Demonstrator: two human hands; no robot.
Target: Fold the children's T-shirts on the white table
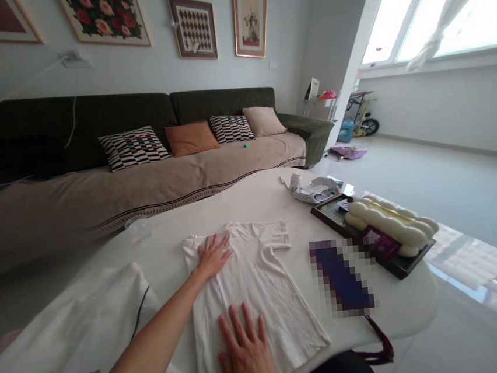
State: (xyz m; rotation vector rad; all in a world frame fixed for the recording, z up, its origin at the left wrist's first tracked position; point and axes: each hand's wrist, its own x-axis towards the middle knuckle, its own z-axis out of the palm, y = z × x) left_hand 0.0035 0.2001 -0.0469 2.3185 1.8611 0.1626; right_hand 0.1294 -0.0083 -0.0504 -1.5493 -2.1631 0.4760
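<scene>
right hand [248,351] and left hand [212,256] lie spread on a shirt [260,279] near a blurred, seemingly purple object [341,277].

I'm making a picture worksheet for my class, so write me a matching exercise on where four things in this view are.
Things
1. Left hand
2. Orange cushion
3. Right hand
4. Cream puffy box

Places
A. Resting on the dark tray
B. On the lower part of the white shirt, nearer the hem
C. Between two black-and-white cushions
D. On the upper part of the shirt, nearer the collar

Pairs: 1-D, 2-C, 3-B, 4-A
</scene>
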